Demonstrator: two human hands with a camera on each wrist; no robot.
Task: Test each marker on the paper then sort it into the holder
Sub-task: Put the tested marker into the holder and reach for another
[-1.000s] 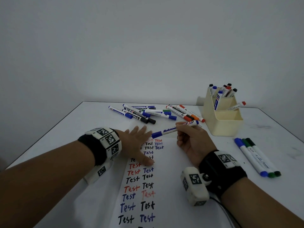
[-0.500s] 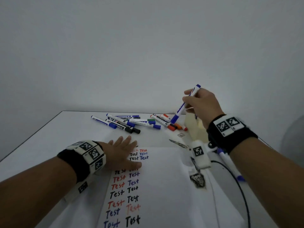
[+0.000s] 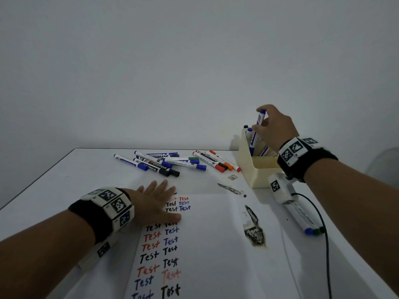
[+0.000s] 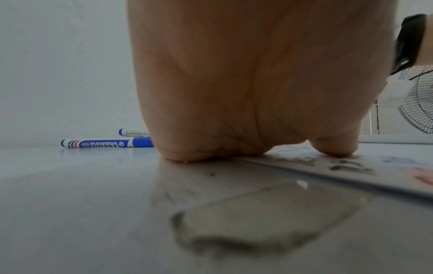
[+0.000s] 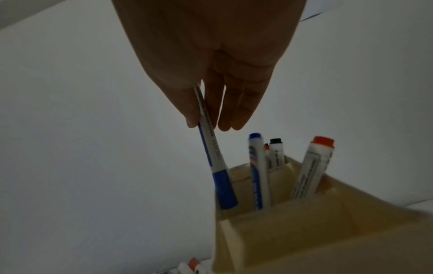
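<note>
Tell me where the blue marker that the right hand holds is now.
In the head view the blue marker is far right, pinched by the right hand, cap down, entering the beige holder beside the blue and black markers already standing there.

Counter (image 4: 70,185): smooth, glossy white surface; it mirrors the markers and the wrist camera.
Paper (image 3: 211,244): thin matt white sheet with inked words.
Holder (image 5: 293,241): smooth cream plastic with a dull sheen.
Blue marker (image 5: 212,153): smooth white plastic barrel, printed label, blue plastic cap.
Wrist straps (image 3: 311,165): black matt cloth, carrying hard white plastic blocks.
Cable (image 3: 323,229): thin, black, smooth.
</note>
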